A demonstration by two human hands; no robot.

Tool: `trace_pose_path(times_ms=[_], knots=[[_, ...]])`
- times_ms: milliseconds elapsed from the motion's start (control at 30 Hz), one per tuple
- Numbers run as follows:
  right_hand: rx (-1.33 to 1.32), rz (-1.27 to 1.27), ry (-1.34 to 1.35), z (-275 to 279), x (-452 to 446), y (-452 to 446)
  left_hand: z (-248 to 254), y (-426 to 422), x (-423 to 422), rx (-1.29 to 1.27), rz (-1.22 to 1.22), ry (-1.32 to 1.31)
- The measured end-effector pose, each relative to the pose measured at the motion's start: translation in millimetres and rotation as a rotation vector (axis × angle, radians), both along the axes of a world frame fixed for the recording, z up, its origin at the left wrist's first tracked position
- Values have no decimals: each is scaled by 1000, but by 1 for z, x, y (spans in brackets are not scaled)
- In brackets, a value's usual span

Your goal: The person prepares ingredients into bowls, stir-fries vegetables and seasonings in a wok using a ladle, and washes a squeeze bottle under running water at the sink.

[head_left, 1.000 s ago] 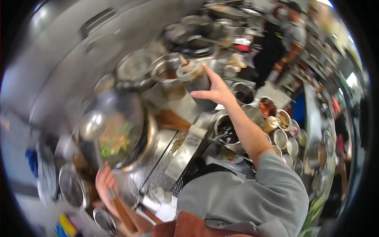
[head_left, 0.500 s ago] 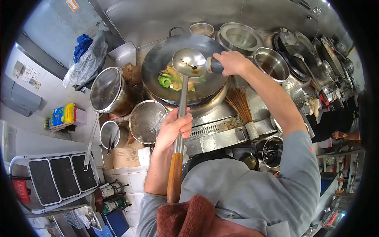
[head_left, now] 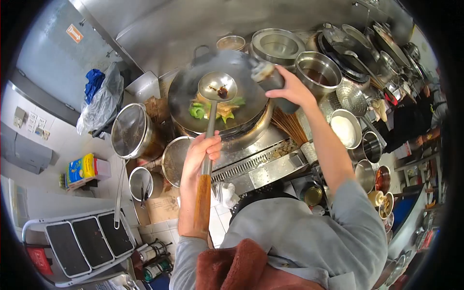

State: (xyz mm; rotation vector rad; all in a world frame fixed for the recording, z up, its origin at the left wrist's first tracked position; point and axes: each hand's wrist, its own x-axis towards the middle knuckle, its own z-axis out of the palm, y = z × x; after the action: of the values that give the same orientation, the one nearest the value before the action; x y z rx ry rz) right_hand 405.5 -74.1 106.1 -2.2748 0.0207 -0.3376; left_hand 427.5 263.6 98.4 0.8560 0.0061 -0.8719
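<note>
Left grip (head_left: 205, 149) clasps a ladle (head_left: 211, 118) pointing forward over the wok (head_left: 181, 100), right grip (head_left: 295, 90) a bottle (head_left: 271, 81) to its right.

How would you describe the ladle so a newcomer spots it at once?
Find the big dark wok, upper centre. The ladle has its round steel bowl over the food there and a brown wooden handle. Unlike the perforated skimmer at right, its bowl is solid, with something dark inside.
</note>
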Motion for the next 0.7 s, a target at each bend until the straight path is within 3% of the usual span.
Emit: trace_pose_path(times_ms=[67, 133, 267, 300, 467, 500, 533, 600, 633, 667, 700], knots=[[446, -56, -260, -15, -36, -1, -7, 0, 24, 99, -58, -82], [587, -211, -385, -9, -92, 13, -14, -9, 52, 298, -108, -267], [553, -490, -449, -31, -220, -2, -29, -43, 95, 817, -172, -713], [502, -578, -462, -29, -256, -1, -35, -52, 97, 838, -101, -736], [344, -1035, -419, -31, -450, -3, -49, -63, 114, 670, -192, -629], [318, -1087, -443, -26, -476, 2, -33, -65, 100, 720, -213, -610], [277, -1168, -467, -20, -508, 6, -44, -52, 116, 557, -284, -604], [87, -1351, -412, -17, -572, 11, -23, -48, 72, 553, -218, -822], [196, -1378, -519, -20, -599, 15, -11, -51, 43, 545, -218, -930], [-96, -1505, -391, -20, -633, 15, 2, -53, 13, 537, -211, -1036], [-207, -1622, -360, -23, -666, 15, 1, -53, 29, 643, -418, -1699]])
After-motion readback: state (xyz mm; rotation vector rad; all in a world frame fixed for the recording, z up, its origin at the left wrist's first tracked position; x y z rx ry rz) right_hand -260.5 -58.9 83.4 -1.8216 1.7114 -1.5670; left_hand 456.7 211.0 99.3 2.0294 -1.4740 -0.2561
